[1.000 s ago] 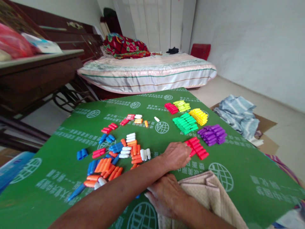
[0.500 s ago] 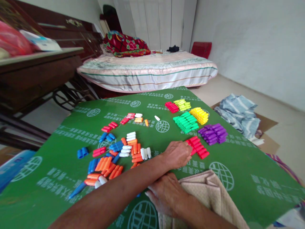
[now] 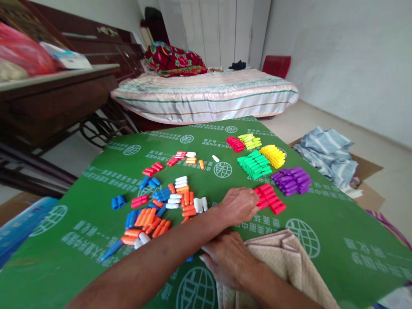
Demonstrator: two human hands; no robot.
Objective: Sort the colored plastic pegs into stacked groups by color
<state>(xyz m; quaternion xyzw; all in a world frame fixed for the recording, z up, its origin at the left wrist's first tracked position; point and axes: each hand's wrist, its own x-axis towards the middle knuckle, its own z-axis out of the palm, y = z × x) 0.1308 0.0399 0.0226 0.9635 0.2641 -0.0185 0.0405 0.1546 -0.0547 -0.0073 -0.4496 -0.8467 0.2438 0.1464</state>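
My left hand (image 3: pixel 240 207) reaches across from the lower left, fingers curled together at the near-left end of a group of red, bullet-shaped plastic pieces (image 3: pixel 270 198). Its fingertips press against red pieces and are partly hidden. Below it, my right hand (image 3: pixel 227 259) rests by a folded beige cloth (image 3: pixel 280 253); my left forearm covers most of its fingers. Beyond the red group lie stacked green pieces (image 3: pixel 254 164) and purple pieces (image 3: pixel 292 180). On the left, orange pieces (image 3: pixel 146 217), blue pieces (image 3: pixel 131 219) and white pieces (image 3: pixel 181 182) lie in loose clusters.
Yellow pieces (image 3: pixel 273 156), lime pieces (image 3: pixel 250 140) and more red pieces (image 3: pixel 235 144) sit toward the far right of the green board (image 3: pixel 257 266). A bed (image 3: pixel 206 98) stands behind it. At left is a dark sewing table (image 3: pixel 58 98); crumpled striped cloth (image 3: pixel 328 150) lies at right.
The whole view has shifted slightly, with the board and pieces appearing a little farther right. Both hands keep nearly the same pose, my left still at the red group.
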